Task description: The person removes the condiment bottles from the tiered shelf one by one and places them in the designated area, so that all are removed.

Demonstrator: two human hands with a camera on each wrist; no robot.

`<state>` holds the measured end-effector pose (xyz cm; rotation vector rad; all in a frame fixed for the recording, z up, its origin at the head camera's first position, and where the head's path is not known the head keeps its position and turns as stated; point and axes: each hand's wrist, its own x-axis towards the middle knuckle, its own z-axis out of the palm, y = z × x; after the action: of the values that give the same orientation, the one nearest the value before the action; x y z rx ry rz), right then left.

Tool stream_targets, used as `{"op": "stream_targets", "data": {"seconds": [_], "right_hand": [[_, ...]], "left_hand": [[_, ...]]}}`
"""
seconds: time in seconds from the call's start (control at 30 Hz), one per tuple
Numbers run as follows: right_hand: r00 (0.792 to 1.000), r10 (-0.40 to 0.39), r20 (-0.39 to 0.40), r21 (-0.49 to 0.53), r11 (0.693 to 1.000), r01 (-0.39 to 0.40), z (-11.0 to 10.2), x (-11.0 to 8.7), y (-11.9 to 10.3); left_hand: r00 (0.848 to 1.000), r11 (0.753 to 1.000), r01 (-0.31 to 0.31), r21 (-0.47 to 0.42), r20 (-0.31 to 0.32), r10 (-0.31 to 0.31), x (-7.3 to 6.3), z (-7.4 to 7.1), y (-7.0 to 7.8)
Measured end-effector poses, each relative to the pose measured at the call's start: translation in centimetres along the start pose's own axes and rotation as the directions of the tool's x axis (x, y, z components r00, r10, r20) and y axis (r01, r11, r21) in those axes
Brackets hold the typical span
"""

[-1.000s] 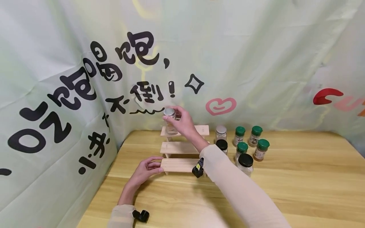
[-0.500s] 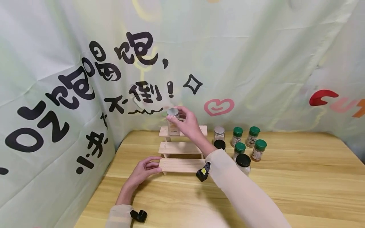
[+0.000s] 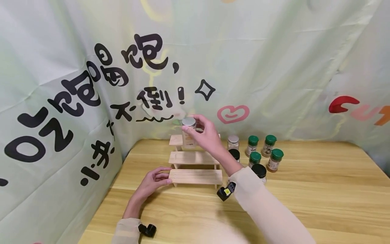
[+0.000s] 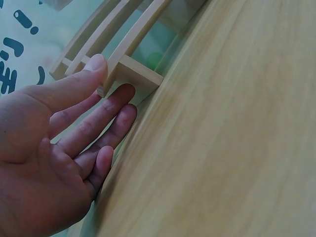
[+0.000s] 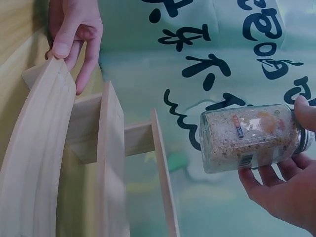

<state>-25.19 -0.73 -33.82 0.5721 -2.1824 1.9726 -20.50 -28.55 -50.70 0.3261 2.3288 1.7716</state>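
My right hand grips a clear glass jar with a silver lid, near its top. In the right wrist view, the jar holds pale pinkish grains and hangs apart from the top shelf. Below it stands a three-tier wooden step rack. My left hand is at the left end of the lowest tier. The left wrist view has the thumb of the left hand against the end of the rack board, with fingers around its other side.
Right of the rack stand a silver-lidded jar, a black-lidded jar and another black-lidded jar. Several green-capped shakers stand beside them on the wooden table. A printed cloth hangs behind.
My right hand has moved the jar to the right and slightly nearer above the top tier. My left hand keeps its place at the rack's end.
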Motion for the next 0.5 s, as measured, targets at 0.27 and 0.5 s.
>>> {"op": "stream_targets", "data": {"seconds": [0.27,0.5], "right_hand": [[0.999,-0.021,0.034,0.012,1.0,0.021,-1.3,-1.8,0.2],[0.998,-0.052,0.034,-0.008,0.999,0.052,-2.2,-3.4,0.1]], "left_hand": [[1.0,1.0,0.017,-0.006,-0.01,-0.017,0.1,-0.1,-0.1],[1.0,1.0,0.015,0.0,-0.017,-0.015,0.1,-0.1,0.0]]}}
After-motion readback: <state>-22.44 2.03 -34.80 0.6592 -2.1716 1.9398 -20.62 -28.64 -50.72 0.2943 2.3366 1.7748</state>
